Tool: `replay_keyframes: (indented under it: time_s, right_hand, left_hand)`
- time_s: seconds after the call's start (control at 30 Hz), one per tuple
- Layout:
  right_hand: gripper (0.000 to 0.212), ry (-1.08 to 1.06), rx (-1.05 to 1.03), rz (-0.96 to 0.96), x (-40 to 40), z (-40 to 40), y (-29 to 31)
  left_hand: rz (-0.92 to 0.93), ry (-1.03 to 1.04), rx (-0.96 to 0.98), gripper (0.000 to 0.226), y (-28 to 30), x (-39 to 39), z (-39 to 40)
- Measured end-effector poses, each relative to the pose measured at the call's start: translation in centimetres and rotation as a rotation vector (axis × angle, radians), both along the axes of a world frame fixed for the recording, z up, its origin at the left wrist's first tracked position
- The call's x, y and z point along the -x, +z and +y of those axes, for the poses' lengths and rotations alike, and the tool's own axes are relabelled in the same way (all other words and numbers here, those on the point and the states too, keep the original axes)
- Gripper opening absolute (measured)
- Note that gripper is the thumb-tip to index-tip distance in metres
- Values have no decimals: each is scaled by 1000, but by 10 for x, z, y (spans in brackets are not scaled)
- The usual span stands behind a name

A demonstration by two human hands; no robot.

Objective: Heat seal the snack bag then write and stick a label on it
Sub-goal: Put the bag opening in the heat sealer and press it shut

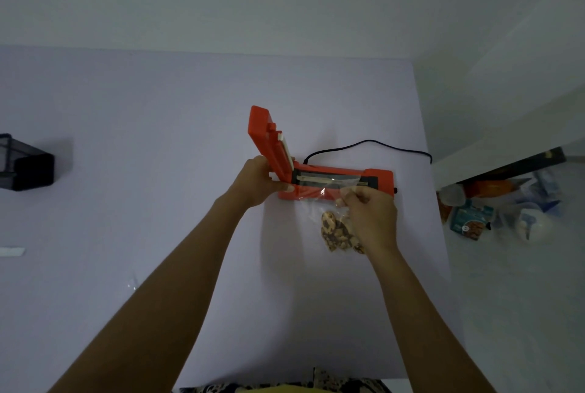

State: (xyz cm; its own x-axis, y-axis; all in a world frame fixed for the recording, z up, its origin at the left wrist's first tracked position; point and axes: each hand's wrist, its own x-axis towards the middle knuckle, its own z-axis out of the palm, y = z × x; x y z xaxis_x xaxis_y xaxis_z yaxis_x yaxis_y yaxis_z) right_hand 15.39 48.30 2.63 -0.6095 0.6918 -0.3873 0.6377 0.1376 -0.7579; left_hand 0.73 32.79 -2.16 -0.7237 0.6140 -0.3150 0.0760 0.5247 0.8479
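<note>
An orange heat sealer (376,179) lies on the pale table (158,139) right of centre, with its lid (267,142) raised upright. My left hand (261,182) grips the raised lid near its hinge end. A clear snack bag (319,204) holding brown biscuits (335,231) lies in front of the sealer, its open mouth laid across the sealing strip. My right hand (368,213) pinches the bag's upper right edge and hides part of the bag.
A black power cord (373,143) runs from the sealer to the table's right edge. A dark box (27,167) stands at the far left, with a white strip (12,251) below it. Packets and bags (493,212) lie on the floor at the right.
</note>
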Motion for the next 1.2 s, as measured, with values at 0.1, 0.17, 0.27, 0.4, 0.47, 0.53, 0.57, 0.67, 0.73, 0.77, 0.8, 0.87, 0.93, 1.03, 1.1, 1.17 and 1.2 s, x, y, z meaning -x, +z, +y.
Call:
replay_keyframes:
  time_s: [0.1, 0.17, 0.27, 0.4, 0.47, 0.53, 0.57, 0.67, 0.73, 0.77, 0.8, 0.87, 0.93, 1.03, 1.1, 1.17, 1.2]
  right_hand:
    - [23, 13, -11, 6, 0, -2, 4]
    - [23, 24, -16, 7, -1, -3, 7]
    - [25, 48, -31, 19, -1, -6, 12]
    - [22, 73, -44, 25, 1, -11, 16]
    - [20, 79, -51, 31, 2, -12, 18]
    - [19, 80, -47, 36, 2, -13, 19]
    - [19, 84, -47, 36, 2, -13, 19]
    - [19, 106, -67, 44, 1, -17, 22]
    - [19, 98, -62, 73, 1, -19, 27]
    - [19, 88, -45, 97, 2, -20, 30]
    - [18, 85, -33, 117, 2, -20, 34]
    - [15, 100, -43, 137, 2, -18, 39]
    - [12, 99, -31, 150, 0, -14, 40]
    - [15, 92, 5, 162, -6, -8, 36]
    - [15, 71, 54, 175, -13, -4, 31]
    - [14, 34, 139, 191, -23, 1, 25]
    - [13, 15, 190, 200, -28, 3, 22]
  left_hand:
    - [12, -5, 2, 49, 0, 0, 0]
    - [9, -4, 5, 49, 0, 0, 0]
    - [15, -4, -2, 49, -1, 0, 0]
    - [20, 2, -9, 48, 0, 0, 0]
    - [15, 8, -10, 47, 0, 0, 0]
    - [11, 13, -6, 46, -1, 0, 0]
    - [10, 16, -2, 46, -2, 1, -1]
    - [14, 16, 22, 47, -3, 2, -1]
    - [7, 16, 21, 46, -2, 2, -1]
    - [10, 15, 14, 45, -1, 2, -1]
    - [22, 12, 0, 44, -1, 2, -1]
    - [44, -4, -33, 43, 1, 0, -1]
    - [49, -13, -48, 43, 0, 0, -2]
    - [49, -13, -21, 44, -1, 0, -3]
    - [42, 10, 1, 47, -3, -3, -2]
    - [-7, 61, 0, 52, -3, -14, -2]
    - [-35, 97, -11, 57, -3, -21, -3]
